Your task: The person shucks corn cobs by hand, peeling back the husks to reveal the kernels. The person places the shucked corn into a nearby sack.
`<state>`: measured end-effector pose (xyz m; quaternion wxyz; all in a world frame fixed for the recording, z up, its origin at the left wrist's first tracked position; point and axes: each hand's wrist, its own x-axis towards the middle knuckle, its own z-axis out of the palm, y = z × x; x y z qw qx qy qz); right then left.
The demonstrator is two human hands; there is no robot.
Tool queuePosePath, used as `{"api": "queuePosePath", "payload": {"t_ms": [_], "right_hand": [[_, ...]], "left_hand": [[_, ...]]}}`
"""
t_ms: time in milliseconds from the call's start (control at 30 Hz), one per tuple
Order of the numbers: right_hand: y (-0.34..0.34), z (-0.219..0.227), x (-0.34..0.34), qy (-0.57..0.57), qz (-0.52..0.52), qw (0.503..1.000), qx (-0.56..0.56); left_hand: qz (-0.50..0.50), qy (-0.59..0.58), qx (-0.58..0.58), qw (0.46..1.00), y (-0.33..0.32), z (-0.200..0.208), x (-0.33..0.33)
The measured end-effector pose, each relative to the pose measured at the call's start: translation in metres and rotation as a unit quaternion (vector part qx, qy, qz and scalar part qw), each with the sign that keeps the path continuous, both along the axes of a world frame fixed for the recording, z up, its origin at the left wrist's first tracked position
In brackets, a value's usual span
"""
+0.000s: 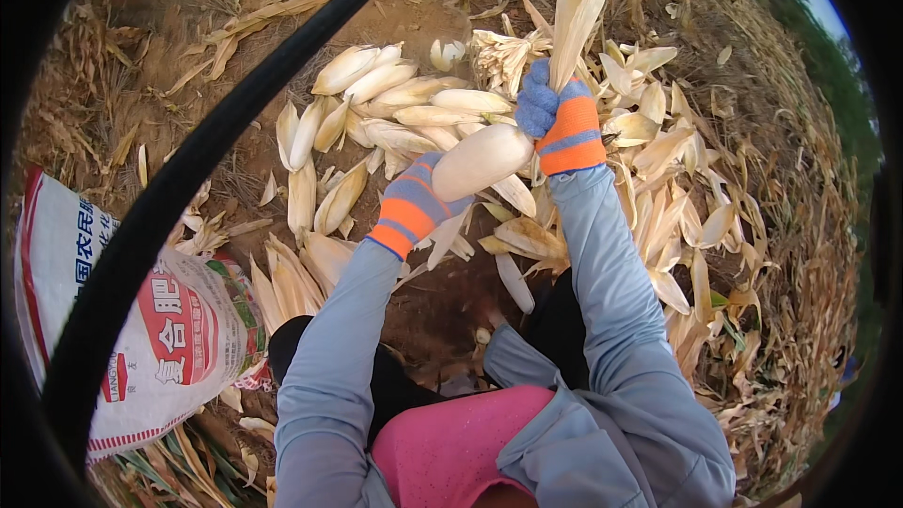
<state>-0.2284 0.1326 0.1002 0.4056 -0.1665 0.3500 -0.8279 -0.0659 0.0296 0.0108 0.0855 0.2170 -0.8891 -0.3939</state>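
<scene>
A pale, smooth corn ear (483, 162), wrapped in thin husk, lies slanted between my hands. My left hand (414, 198), in a blue and orange glove, is closed round its lower end; the ear hides part of the fingers. At its upper end my right hand (562, 122), gloved alike, is a closed fist on a long dry husk leaf (581, 14) that sticks up past the knuckles. Whether the leaf still joins the ear is hidden by the fist. Several husk-covered corn ears (400, 99) are heaped just beyond my left hand.
Loose dry husks (673, 165) form a wide pile on the right. A white printed sack (179, 320) lies at the left, near my left forearm. A thick black band (226, 136) crosses the left of the view. Brown soil (414, 296) shows before my knees.
</scene>
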Motion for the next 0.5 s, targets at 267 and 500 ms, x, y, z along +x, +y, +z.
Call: {"api": "queuePosePath", "payload": {"t_ms": [267, 500], "right_hand": [[0.010, -0.017, -0.030, -0.026, -0.086, 0.988, -0.122], [0.001, -0.026, -0.030, 0.037, 0.011, 0.977, -0.211]], "left_hand": [[-0.012, 0.086, 0.104, 0.991, 0.054, -0.043, -0.018], [-0.080, 0.373, 0.364, 0.850, 0.077, -0.046, -0.090]]}}
